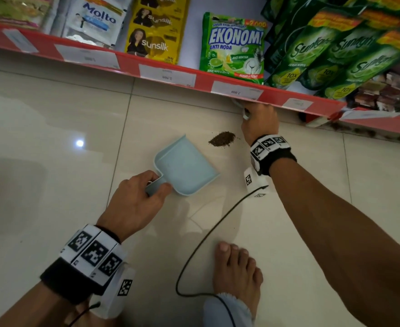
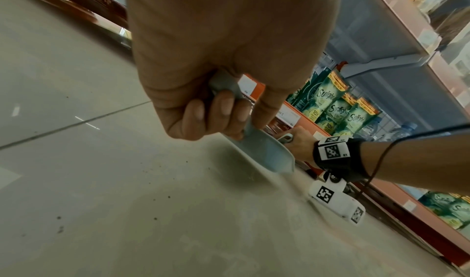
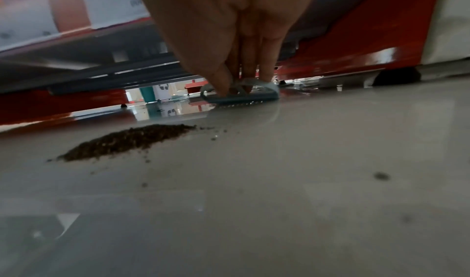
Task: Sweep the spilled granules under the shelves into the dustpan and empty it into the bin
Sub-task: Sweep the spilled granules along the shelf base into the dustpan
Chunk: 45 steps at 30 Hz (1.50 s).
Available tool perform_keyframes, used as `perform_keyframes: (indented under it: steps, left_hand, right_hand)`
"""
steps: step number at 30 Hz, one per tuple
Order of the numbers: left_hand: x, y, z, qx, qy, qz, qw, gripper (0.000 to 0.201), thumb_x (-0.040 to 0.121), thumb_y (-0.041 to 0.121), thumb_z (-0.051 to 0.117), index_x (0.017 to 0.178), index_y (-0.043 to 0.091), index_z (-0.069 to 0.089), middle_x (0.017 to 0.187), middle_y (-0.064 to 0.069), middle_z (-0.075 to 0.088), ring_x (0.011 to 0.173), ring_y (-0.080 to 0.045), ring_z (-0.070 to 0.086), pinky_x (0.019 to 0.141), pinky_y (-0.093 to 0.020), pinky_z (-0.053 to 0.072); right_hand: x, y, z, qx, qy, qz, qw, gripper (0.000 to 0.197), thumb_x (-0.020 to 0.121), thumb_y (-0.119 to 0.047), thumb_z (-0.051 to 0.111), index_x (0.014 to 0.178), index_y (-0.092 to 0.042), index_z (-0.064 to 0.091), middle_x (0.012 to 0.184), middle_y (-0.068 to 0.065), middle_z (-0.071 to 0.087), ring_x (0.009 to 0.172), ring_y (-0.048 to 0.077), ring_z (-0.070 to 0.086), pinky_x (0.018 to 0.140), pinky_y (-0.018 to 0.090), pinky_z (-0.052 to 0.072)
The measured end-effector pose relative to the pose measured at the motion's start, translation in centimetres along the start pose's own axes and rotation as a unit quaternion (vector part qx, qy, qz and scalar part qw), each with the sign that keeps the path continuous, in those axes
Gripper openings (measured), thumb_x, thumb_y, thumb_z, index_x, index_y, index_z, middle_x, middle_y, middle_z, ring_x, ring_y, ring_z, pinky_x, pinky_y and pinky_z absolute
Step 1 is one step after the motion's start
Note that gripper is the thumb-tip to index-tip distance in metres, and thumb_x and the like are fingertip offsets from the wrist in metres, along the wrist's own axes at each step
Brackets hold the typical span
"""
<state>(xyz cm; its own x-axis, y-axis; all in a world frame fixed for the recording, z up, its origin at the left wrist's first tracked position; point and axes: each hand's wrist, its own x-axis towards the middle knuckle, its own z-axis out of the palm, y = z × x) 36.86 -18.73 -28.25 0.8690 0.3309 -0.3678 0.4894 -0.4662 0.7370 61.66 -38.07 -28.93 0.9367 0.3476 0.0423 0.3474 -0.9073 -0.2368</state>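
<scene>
A pale blue dustpan lies on the tiled floor, its mouth turned toward the shelf. My left hand grips its short handle. A small heap of dark brown granules sits just beyond the pan's far corner; it also shows in the right wrist view. My right hand reaches under the red shelf edge and holds a small pale blue brush low against the floor, right of the heap. Most of the brush is hidden by the shelf in the head view.
A red shelf edge with price tags overhangs the floor, stocked with Sunsilk, Ekonomi and Sunlight packets. A black cable curls across the tiles near my bare foot. Loose specks dot the floor.
</scene>
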Motion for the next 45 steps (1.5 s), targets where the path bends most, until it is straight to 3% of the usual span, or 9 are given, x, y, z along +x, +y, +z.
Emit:
perform_keyframes:
  steps: [7,12,16,24,29,33,37,41,45]
  left_hand:
    - [-0.2,-0.6,-0.5,-0.015,0.004,-0.007,1.000,0.026,0.088,0.043,0.061,0.069,0.026,0.053,0.052,0.007,0.054,0.049,-0.002,0.053,0.050,-0.025,0.036]
    - [-0.1,-0.4,-0.4,-0.012,0.001,-0.011,1.000,0.027,0.088,0.042,0.062,0.069,0.026,0.053,0.054,0.007,0.055,0.051,-0.007,0.051,0.051,-0.025,0.037]
    - [0.0,0.3,-0.3,-0.015,-0.003,-0.001,1.000,0.027,0.088,0.041,0.062,0.068,0.024,0.053,0.054,0.005,0.054,0.051,-0.010,0.051,0.051,-0.026,0.037]
    - [-0.5,0.0,-0.7,-0.006,0.008,-0.005,1.000,0.027,0.088,0.041,0.061,0.068,0.025,0.053,0.054,0.006,0.055,0.051,-0.010,0.052,0.051,-0.026,0.037]
    - [-0.3,-0.4,-0.7,-0.005,0.010,-0.011,1.000,0.027,0.088,0.042,0.060,0.069,0.024,0.052,0.055,0.006,0.055,0.052,-0.010,0.052,0.051,-0.026,0.037]
    - [-0.1,-0.1,-0.3,0.010,0.000,-0.011,1.000,0.028,0.088,0.044,0.059,0.069,0.024,0.053,0.055,0.005,0.056,0.052,-0.011,0.053,0.050,-0.025,0.036]
    - [0.2,0.4,0.1,0.004,-0.005,-0.011,1.000,0.027,0.088,0.042,0.061,0.069,0.024,0.054,0.054,0.005,0.055,0.048,-0.007,0.050,0.049,-0.022,0.033]
    - [0.4,0.7,0.4,0.007,-0.013,-0.013,1.000,0.027,0.090,0.042,0.060,0.070,0.024,0.054,0.054,0.006,0.055,0.048,-0.006,0.050,0.048,-0.021,0.033]
    - [0.4,0.9,0.5,0.010,-0.014,-0.012,1.000,0.024,0.090,0.041,0.060,0.072,0.025,0.055,0.058,0.006,0.057,0.052,-0.006,0.053,0.049,-0.021,0.033]
  right_hand:
    - [-4.4,1.1,-3.4,0.096,-0.057,-0.237,0.965,0.029,0.091,-0.005,0.063,0.118,-0.013,0.072,0.116,0.006,0.072,0.099,0.026,0.072,0.085,0.041,0.058]
    - [-4.2,1.8,-3.7,-0.049,0.047,-0.121,0.990,0.043,0.084,0.004,0.052,0.120,-0.014,0.067,0.102,0.014,0.073,0.087,0.038,0.068,0.072,0.045,0.057]
    - [-2.5,0.3,-1.7,-0.050,0.012,-0.036,0.998,0.052,0.084,0.005,0.052,0.129,-0.019,0.063,0.103,0.018,0.071,0.090,0.040,0.066,0.076,0.044,0.056]
    - [-3.0,0.1,-2.2,0.074,-0.170,-0.237,0.954,0.050,0.077,0.012,0.064,0.120,-0.012,0.070,0.127,0.007,0.067,0.119,0.025,0.063,0.108,0.040,0.046]
    - [-3.8,2.8,-5.3,0.076,-0.165,-0.245,0.952,0.038,0.084,0.003,0.068,0.117,-0.015,0.073,0.119,0.004,0.071,0.108,0.024,0.069,0.093,0.041,0.055]
    - [-4.3,3.8,-6.2,0.047,-0.040,-0.133,0.989,0.034,0.089,-0.001,0.063,0.119,-0.014,0.071,0.110,0.009,0.075,0.091,0.030,0.071,0.081,0.043,0.058]
    - [-6.0,2.3,-4.9,-0.034,-0.060,-0.012,0.998,0.038,0.091,-0.005,0.053,0.122,-0.020,0.068,0.085,0.018,0.072,0.075,0.035,0.064,0.075,0.041,0.057]
    - [-8.4,-0.6,-3.4,-0.030,-0.101,-0.040,0.994,0.034,0.094,-0.011,0.050,0.123,-0.021,0.066,0.080,0.015,0.070,0.071,0.035,0.061,0.071,0.036,0.053]
    - [-8.9,-1.5,-3.6,0.031,-0.034,-0.066,0.997,0.029,0.093,-0.009,0.054,0.118,-0.015,0.067,0.087,0.011,0.070,0.073,0.034,0.061,0.066,0.034,0.050]
